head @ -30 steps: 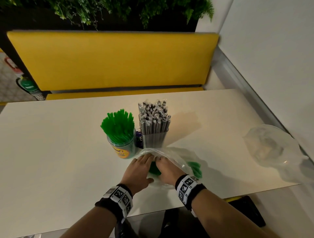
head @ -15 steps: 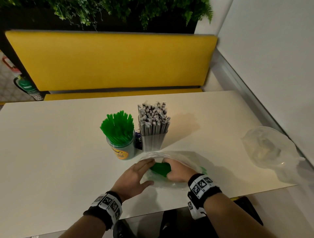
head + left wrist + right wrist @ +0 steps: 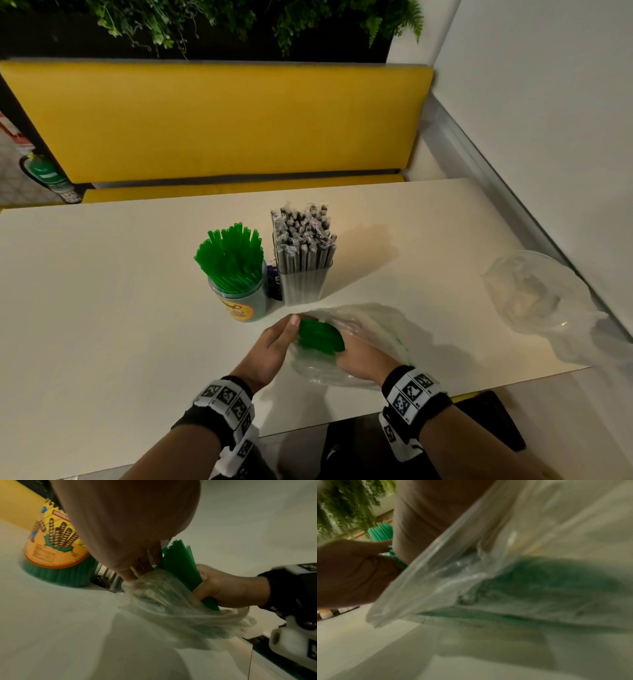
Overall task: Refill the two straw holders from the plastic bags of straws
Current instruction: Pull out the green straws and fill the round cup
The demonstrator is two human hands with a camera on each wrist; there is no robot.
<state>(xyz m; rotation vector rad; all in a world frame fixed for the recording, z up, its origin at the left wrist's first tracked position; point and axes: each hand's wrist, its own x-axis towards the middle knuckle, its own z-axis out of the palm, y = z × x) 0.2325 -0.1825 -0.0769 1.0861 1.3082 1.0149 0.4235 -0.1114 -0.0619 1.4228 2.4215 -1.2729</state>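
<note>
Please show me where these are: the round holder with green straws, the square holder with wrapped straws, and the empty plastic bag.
round holder (image 3: pixel 239 301), head view, on its labelled wall.
square holder (image 3: pixel 303 286), head view, on its clear front wall.
empty plastic bag (image 3: pixel 534 294), head view, on its crumpled middle.

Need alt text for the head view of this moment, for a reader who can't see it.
A right hand grips a bunch of green straws sticking out of a clear plastic bag on a white table, left hand alongside. Behind stand two full straw holders.
</note>
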